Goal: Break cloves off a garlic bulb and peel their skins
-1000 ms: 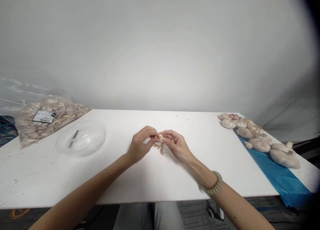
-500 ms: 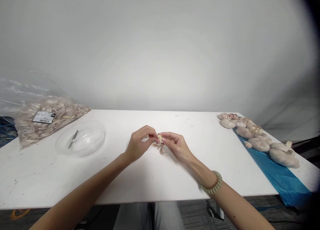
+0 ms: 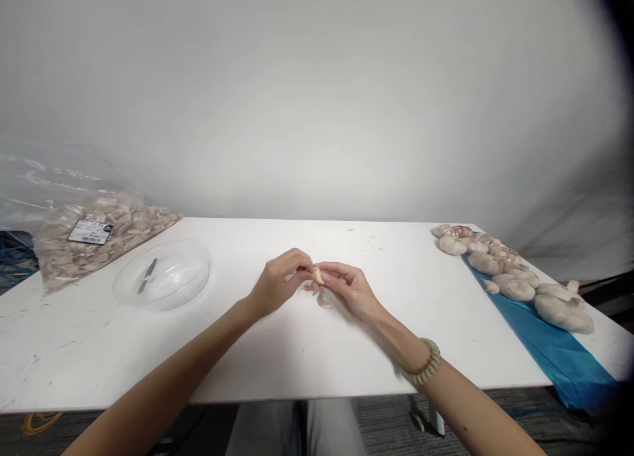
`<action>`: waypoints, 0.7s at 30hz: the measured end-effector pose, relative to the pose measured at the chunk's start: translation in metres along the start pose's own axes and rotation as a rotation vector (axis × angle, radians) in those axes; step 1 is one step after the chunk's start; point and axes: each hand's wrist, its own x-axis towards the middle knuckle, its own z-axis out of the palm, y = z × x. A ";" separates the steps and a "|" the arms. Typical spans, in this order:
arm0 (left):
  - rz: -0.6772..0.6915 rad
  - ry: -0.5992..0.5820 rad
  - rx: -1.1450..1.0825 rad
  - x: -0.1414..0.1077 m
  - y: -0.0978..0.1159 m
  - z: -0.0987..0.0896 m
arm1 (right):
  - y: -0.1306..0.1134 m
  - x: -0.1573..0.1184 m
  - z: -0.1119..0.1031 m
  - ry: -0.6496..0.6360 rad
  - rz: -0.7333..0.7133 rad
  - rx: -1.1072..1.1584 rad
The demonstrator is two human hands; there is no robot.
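Observation:
A pale garlic clove (image 3: 318,276) sits between the fingertips of both hands, above the middle of the white table. My left hand (image 3: 281,278) pinches its left side with thumb and forefinger. From the right, my right hand (image 3: 351,285) grips the clove too, thumb towards me and fingers behind. Just beneath the fingers, loose bits of garlic skin (image 3: 323,301) lie on the table. Whether any skin still clings to the clove is too small to tell.
On the left are a clear plastic bowl (image 3: 173,291) with a small knife (image 3: 147,276) and a labelled bag of garlic skins (image 3: 119,222). Several garlic bulbs (image 3: 515,287) line a blue sheet (image 3: 542,350) at the right. The white table (image 3: 257,370) bears small scraps.
Both hands stay almost in place, fingers shifting slightly on the garlic clove, which is now tilted a little differently. The view has moved very slightly.

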 end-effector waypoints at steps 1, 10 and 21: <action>-0.019 -0.014 0.002 0.000 0.000 0.000 | 0.000 0.000 0.000 0.004 0.010 -0.007; -0.044 -0.071 -0.013 -0.002 -0.004 0.002 | 0.004 0.003 -0.002 0.010 0.021 -0.047; -0.030 -0.088 0.036 -0.001 -0.004 0.003 | 0.009 0.005 -0.004 0.093 -0.040 -0.070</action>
